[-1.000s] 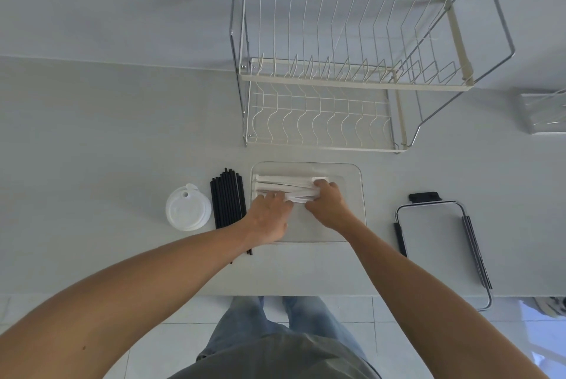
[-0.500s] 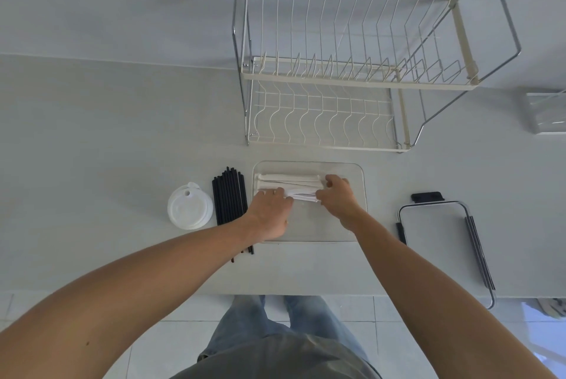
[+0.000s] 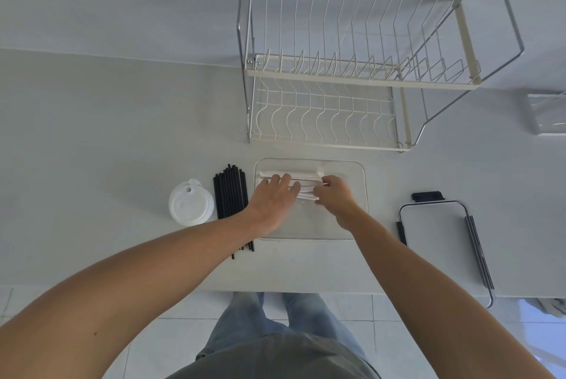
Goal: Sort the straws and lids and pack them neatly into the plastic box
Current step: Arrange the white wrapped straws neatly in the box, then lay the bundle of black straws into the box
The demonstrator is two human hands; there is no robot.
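A clear plastic box (image 3: 356,210) lies on the counter below the dish rack. Several white straws (image 3: 304,178) lie across its far part. My left hand (image 3: 274,199) rests flat on their left half, fingers spread. My right hand (image 3: 333,195) pinches the right ends of the white straws. A bundle of black straws (image 3: 229,195) lies on the counter just left of the box. A stack of white round lids (image 3: 190,206) stands further left.
A two-tier wire dish rack (image 3: 352,72) stands behind the box. The box's lid with black clips (image 3: 438,231) lies to the right, overhanging the counter edge. A clear container (image 3: 548,115) sits at the far right. The counter edge runs near my legs.
My left hand has slid forward onto the white straws with its fingers spread. My right hand has shifted slightly along their right ends.
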